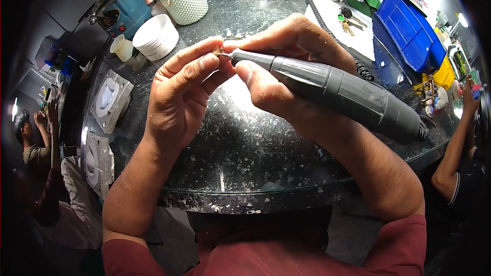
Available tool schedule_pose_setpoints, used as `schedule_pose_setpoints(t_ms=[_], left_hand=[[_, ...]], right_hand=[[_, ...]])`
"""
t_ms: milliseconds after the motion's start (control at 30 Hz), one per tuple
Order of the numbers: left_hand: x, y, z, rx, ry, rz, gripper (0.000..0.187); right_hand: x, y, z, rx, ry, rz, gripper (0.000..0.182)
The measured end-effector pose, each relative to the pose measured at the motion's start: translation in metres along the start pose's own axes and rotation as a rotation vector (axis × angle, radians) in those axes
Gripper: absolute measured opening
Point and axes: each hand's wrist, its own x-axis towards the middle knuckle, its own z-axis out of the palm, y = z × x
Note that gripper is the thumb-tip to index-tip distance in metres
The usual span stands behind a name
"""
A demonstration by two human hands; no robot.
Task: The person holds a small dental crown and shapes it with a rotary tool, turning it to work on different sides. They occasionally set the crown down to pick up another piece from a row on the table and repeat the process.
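My right hand (286, 71) is wrapped round a dark grey rotary handpiece (332, 84), its thumb and fingers close behind the nose. From there the body slants down to the right, ending in a coiled cord. A thin metal bit (224, 54) sticks out of the tip toward my left hand (181, 84). The left thumb and fingertips pinch a small brownish piece (218, 51), mostly covered by the fingers; I cannot tell its kind. The bit's end is right at this piece. Both hands are above the dark, speckled tabletop (230, 143).
At the back left stand a white basket of tools (190, 1), a white tub (156, 38) and a teal machine (125, 11). Two grey molds (110, 101) lie at left. Keys (348, 23) rest on paper; blue bins (409, 30) stand at right. Other people (460, 153) sit at both sides.
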Motion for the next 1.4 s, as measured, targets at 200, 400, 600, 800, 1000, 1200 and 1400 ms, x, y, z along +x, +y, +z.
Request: schedule_pose_setpoints(t_ms=[200,400,600,800,1000,1200,1400], left_hand=[[0.000,0.000,0.001,-0.031,-0.017,-0.007,0.034],[-0.001,-0.001,-0.002,-0.079,-0.007,-0.025,0.033],[-0.001,-0.002,-0.003,-0.137,-0.012,-0.061,0.031],[-0.002,-0.002,-0.003,-0.138,-0.005,-0.057,0.030],[-0.002,-0.001,0.006,-0.031,0.021,-0.006,0.031],[-0.001,0.000,0.002,-0.018,-0.023,0.014,0.031],[-0.001,0.001,0.003,-0.020,-0.012,0.007,0.030]], right_hand=[[0.000,0.001,0.001,-0.017,0.013,0.001,0.018],[0.000,0.003,0.002,0.015,0.004,-0.014,0.020],[-0.001,0.003,0.002,0.015,-0.002,-0.012,0.020],[-0.002,0.002,0.004,-0.005,0.007,-0.013,0.021],[-0.004,0.001,0.004,0.024,0.023,0.015,0.020],[-0.003,0.004,0.002,0.025,-0.003,0.000,0.021],[-0.003,0.007,0.002,0.068,-0.024,-0.020,0.022]])
